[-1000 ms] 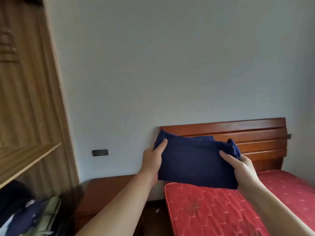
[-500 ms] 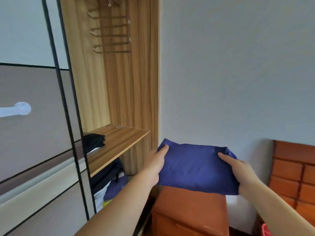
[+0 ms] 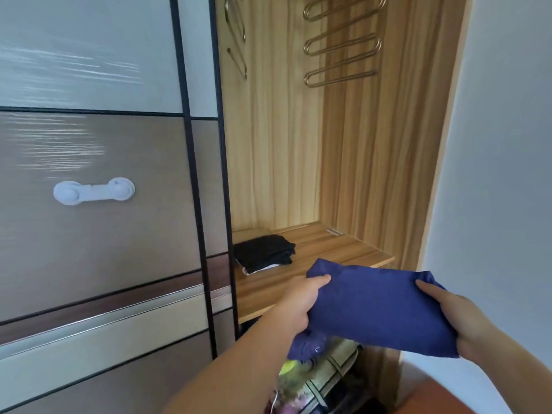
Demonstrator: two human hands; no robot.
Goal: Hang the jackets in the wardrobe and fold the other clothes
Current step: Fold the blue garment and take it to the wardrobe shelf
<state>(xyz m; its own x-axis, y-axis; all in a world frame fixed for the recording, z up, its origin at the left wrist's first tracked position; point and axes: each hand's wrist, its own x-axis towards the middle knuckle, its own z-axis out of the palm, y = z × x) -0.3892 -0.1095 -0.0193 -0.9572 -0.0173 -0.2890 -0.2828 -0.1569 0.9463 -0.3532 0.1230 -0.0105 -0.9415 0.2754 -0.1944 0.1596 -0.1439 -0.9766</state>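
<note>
Head view: folded blue cloth (image 3: 379, 306) held in the air just near of the wardrobe shelf (image 3: 337, 249), right of the folded black clothes (image 3: 263, 253) lying there. Left hand (image 3: 298, 306) grasping the left end, thumb on top; right hand (image 3: 466, 318) grasping the right end likewise. Soft, light and limp by the look, likely to sag or unfold if held at one end only; best supported at both ends. Long axis left to right, far edge tilted toward the shelf.
</note>
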